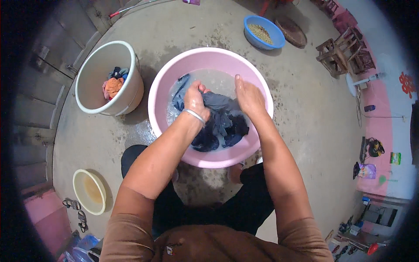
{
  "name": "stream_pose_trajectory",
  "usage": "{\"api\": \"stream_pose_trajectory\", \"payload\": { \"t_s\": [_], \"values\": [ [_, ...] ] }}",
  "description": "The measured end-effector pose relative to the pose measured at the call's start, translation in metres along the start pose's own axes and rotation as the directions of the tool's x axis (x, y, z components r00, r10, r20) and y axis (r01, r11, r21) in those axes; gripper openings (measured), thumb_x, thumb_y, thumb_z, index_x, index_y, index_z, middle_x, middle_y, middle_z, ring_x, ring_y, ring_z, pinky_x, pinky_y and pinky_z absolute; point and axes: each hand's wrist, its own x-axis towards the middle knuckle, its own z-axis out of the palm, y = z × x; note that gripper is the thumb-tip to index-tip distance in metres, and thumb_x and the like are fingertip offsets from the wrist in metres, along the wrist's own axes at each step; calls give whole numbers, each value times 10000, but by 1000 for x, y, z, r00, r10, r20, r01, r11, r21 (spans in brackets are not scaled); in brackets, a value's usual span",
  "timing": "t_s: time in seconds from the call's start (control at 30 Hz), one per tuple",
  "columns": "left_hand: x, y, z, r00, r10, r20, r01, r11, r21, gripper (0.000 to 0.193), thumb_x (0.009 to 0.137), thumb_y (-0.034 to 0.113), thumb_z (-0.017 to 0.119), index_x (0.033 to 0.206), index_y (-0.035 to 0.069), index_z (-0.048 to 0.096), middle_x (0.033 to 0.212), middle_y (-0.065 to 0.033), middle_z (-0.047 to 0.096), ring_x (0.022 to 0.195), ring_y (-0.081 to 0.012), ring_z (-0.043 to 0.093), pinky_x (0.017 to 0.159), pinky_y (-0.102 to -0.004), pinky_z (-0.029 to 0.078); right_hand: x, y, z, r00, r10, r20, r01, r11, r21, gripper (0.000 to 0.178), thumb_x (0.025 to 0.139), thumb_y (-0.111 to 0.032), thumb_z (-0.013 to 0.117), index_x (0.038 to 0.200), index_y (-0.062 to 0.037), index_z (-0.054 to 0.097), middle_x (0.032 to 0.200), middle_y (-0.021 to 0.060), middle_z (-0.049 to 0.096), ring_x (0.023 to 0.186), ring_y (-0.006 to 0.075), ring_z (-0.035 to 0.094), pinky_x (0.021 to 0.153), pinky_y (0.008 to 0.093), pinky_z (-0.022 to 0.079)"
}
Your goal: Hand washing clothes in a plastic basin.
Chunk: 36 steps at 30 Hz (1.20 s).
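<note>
Cloth (220, 102), grey and wet, is lying bunched in the pink basin (209, 164) at the frame's centre, its long axis running roughly left to right between both hands, neither clearly sitting nearer; darker fabric (206, 141) is spreading below it. The left hand (196, 102) is gripping its left part with curled fingers; the right hand (251, 97) is resting by its right end, thumb raised, its hidden fingers leaving that grip's closure impossible to tell

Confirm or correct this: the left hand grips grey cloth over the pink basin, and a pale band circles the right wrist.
Wrong wrist: the head view shows the pale band on the left wrist. The left hand does grip grey cloth over the pink basin.
</note>
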Motion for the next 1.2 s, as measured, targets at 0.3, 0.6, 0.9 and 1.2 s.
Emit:
{"api": "stream_pose_trajectory", "payload": {
  "t_s": [0.3,0.6,0.9,1.2],
  "values": [
    [-49,-30,-1,990,-137,38,124,961,247,242,933,282,452,783,94,483,776,-88,564,751,-220,573,732,-337,481,-21,7,7,864,67,499,-408,673,616,298,937,-265,411,943,-23,585,818,53,588,644,132,558,569,261,479],
    [-38,-2,-7,935,-332,128,267,892,364,552,935,524,306,1039,28,525,825,-130,604,733,-255,601,694,-396,523,-31,-24,5,848,65,525,-523,251,814,257,859,-274,536,922,-25,551,816,76,585,640,158,570,563,285,481],
    [-28,4,12,943,-227,245,181,964,197,260,927,323,519,854,76,560,799,-83,609,679,-222,620,585,-324,520,-21,-9,-25,891,-64,450,-368,480,797,271,859,-251,618,892,16,587,720,68,598,533,125,546,463,238,442],
    [16,-19,-33,949,-171,265,137,980,144,293,943,358,443,1009,98,560,947,-68,577,849,-202,558,741,-387,453,-68,-69,21,879,-453,-151,477,824,307,189,864,-184,575,803,-8,612,790,185,615,724,314,613,683,373,482]
  ]
}}
